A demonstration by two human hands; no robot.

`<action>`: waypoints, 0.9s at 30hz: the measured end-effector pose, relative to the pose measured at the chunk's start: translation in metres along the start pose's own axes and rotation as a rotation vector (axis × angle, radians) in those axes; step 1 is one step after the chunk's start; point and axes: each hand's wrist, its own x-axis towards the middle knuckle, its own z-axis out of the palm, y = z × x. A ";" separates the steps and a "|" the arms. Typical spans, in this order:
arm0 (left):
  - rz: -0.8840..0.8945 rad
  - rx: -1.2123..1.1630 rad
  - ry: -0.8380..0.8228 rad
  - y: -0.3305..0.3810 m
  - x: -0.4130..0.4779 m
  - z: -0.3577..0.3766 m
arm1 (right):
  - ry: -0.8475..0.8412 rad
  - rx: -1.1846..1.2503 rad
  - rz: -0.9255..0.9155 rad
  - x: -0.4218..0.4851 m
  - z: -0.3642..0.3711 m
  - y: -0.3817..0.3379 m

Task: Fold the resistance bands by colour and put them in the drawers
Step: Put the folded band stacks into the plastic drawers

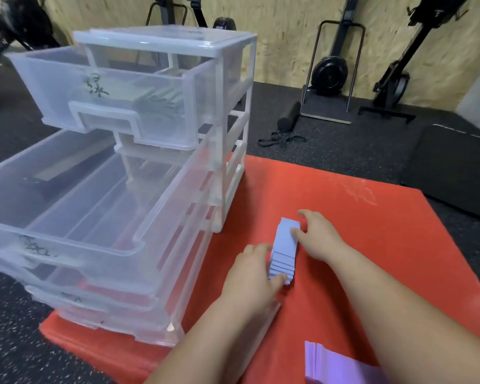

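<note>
A stack of folded pale blue resistance bands (pixel 284 249) lies on the red mat (pixel 372 231). My left hand (pixel 251 275) presses against the stack's near left side, and my right hand (pixel 317 238) holds its far right side, fingers curled over the top band. A clear plastic drawer unit (pixel 219 112) stands on the mat's left part. Its top drawer (pixel 114 90) is pulled out and holds greenish bands. The second drawer (pixel 75 212) is pulled out further and looks bare inside. A purple band pile (pixel 333 364) lies at the bottom edge.
Lower drawers (pixel 100 303) stick out a little, with red bands showing inside. Black speckled floor surrounds the mat. A black foam roller (pixel 288 116), a black strap (pixel 283 139) and exercise machines (pixel 330 70) stand along the plywood wall behind.
</note>
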 end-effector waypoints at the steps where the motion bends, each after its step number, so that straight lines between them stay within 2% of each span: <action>1: 0.013 0.009 -0.013 0.000 0.002 0.000 | -0.020 0.001 0.002 0.005 0.001 0.001; 5: 0.056 0.143 -0.051 -0.002 0.006 0.001 | -0.091 0.066 -0.010 0.010 0.002 0.004; 10: 0.035 0.065 -0.010 -0.003 0.010 -0.001 | -0.117 0.155 0.013 0.013 0.002 0.013; 19: 0.041 0.076 0.010 -0.002 0.007 -0.004 | -0.249 0.262 0.048 0.016 -0.004 0.009; 27: 0.085 0.116 0.014 -0.008 0.010 0.000 | -0.243 0.258 0.087 0.010 -0.005 -0.002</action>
